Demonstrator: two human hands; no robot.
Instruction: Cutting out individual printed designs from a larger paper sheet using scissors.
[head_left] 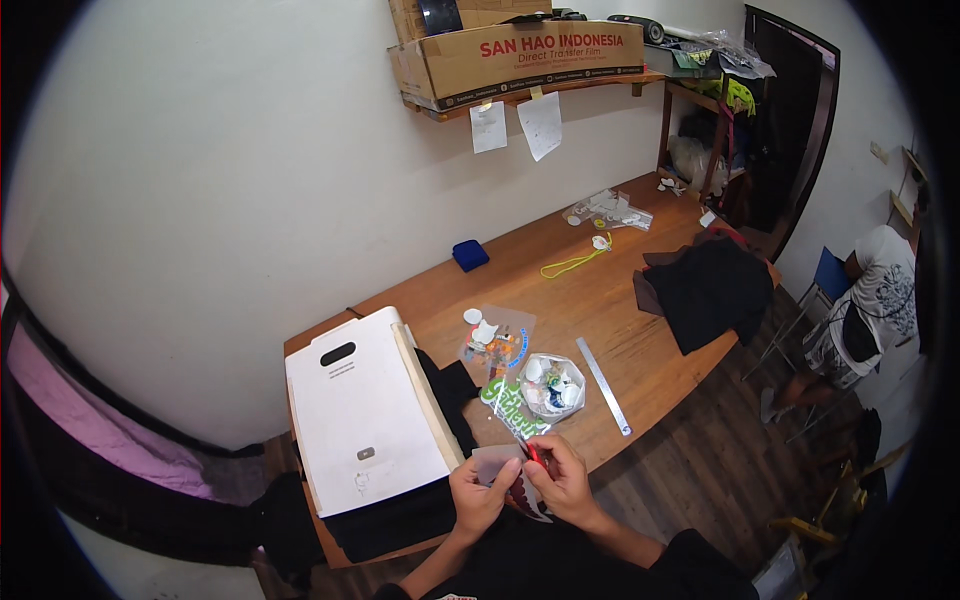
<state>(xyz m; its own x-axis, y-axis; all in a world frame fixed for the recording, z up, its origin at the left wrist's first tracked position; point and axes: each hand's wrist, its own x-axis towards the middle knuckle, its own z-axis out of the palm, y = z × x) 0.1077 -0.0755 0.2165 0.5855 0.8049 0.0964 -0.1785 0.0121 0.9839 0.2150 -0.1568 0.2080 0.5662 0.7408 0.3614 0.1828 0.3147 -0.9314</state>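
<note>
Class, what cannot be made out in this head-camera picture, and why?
All in the head view:
Red-handled scissors: full handle shape, covered by the right hand's grip.
Printed film: whole design, partly covered by the left hand's grip.
Bowl: exact kinds of scraps, too small and overlapping.
Cloth pile: lower layers, mostly hidden by its top piece.
Person in white shirt: part of the body, cut off by dark fisheye rim.

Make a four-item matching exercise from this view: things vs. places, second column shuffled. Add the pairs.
Things:
1. red-handled scissors
2. long, thin silver-grey ruler
3. thin translucent film sheet
4. small dark-blue blocky item

Places:
A. in the left hand
B. on the brown wooden table, close to the white wall
C. in the right hand
D. on the table, farther right than either hand

Pairs: 1-C, 2-D, 3-A, 4-B
</note>
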